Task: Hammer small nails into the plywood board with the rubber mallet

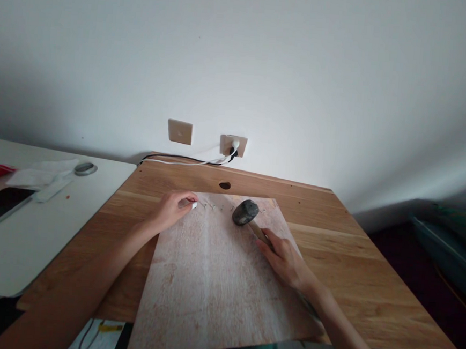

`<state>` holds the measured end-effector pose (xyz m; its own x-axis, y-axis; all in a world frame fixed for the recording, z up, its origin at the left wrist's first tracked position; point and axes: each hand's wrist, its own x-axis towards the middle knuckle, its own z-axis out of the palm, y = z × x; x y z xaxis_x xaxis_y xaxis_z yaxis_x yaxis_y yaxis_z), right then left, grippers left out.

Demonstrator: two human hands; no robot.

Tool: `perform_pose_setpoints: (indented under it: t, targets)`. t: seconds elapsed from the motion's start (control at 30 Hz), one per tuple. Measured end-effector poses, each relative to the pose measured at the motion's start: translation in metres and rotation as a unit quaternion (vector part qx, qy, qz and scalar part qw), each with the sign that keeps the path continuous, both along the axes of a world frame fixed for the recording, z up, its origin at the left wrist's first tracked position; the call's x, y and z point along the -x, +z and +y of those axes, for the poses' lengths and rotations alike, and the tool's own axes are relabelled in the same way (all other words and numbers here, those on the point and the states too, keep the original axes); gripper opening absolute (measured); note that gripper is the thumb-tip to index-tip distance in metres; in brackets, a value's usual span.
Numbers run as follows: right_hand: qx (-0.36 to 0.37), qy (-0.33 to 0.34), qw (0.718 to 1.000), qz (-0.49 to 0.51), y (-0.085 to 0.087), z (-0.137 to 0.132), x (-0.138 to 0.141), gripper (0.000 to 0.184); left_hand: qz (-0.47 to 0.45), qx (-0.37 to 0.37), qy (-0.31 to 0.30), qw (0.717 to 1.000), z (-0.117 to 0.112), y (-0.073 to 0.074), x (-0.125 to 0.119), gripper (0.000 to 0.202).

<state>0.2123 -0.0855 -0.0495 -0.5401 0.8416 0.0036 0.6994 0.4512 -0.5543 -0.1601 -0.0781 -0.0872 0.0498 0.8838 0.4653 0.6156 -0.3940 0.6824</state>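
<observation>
White wall fills the back of the room, with two plates on it: one blank switch plate and one socket carrying a plug and a cord. Below stands one wooden tabletop, with a round hole near its far edge. One pale board lies on it, its near edge hanging past the tabletop's front. Along the board's far edge runs a row of small nails; they are too small to count. The left hand is pinched shut on a small white piece at the row's left end. The right hand is closed on the handle of one hammer, whose dark head rests on the board just right of the nails. Bare wood lies open to the right of the board and behind it. A second, white tabletop adjoins on the left, well apart from both hands.
</observation>
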Motion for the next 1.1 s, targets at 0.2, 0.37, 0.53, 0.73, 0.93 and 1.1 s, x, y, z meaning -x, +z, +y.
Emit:
perform_pose_setpoints:
  t: [0.2,0.37,0.53,0.73,0.93,1.1]
  targets:
    - [-0.005,-0.006,1.0,-0.006,0.0,-0.001,0.001,0.032,0.007,-0.008,-0.015,1.0,-0.002,0.004,-0.003,0.011]
    - [-0.007,-0.009,1.0,-0.008,0.0,-0.001,0.001,0.032,0.043,-0.021,-0.019,0.999,-0.006,0.004,-0.001,0.014]
    - [-0.004,-0.008,1.0,-0.012,0.003,-0.003,0.002,0.033,0.088,-0.025,0.001,0.996,-0.005,0.002,-0.002,0.018]
    - [0.018,0.018,1.0,0.007,0.018,-0.012,0.026,0.032,0.09,-0.019,-0.005,0.996,-0.003,0.003,-0.006,0.014]
    - [-0.017,0.056,0.998,0.015,0.037,-0.002,0.085,0.022,0.038,-0.009,0.01,0.999,-0.001,-0.004,-0.005,0.026]
    - [-0.041,0.084,0.996,0.0,0.039,0.006,0.112,0.017,-0.001,0.002,0.037,0.999,0.001,-0.009,-0.003,0.057]
